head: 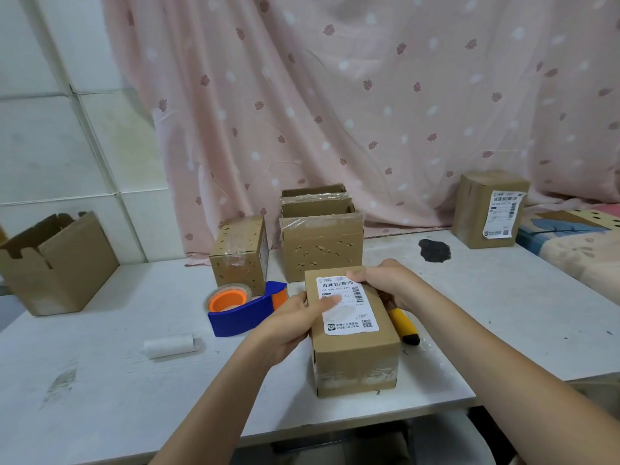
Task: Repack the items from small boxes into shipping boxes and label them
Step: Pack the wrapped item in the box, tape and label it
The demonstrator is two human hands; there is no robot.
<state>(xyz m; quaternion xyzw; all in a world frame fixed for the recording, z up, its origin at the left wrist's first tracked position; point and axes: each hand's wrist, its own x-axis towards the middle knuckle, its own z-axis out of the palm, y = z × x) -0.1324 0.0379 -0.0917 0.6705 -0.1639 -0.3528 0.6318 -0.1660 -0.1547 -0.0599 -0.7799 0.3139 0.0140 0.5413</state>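
Note:
A taped cardboard shipping box point(357, 359) stands near the table's front edge. A white shipping label point(349, 312) lies on its top. My left hand point(295, 317) grips the box's left side, thumb pressing on the label. My right hand point(389, 283) holds the box's far right corner, fingers on the label's upper edge. Behind stand a small taped box point(240, 255) and a larger punctured box point(322, 245) with flaps up.
A blue and orange tape dispenser point(241, 310) lies left of the box, a yellow utility knife point(404, 325) right of it. A white paper roll point(169, 345) lies front left. An open carton point(58, 261) stands far left, a labelled box point(488, 209) back right.

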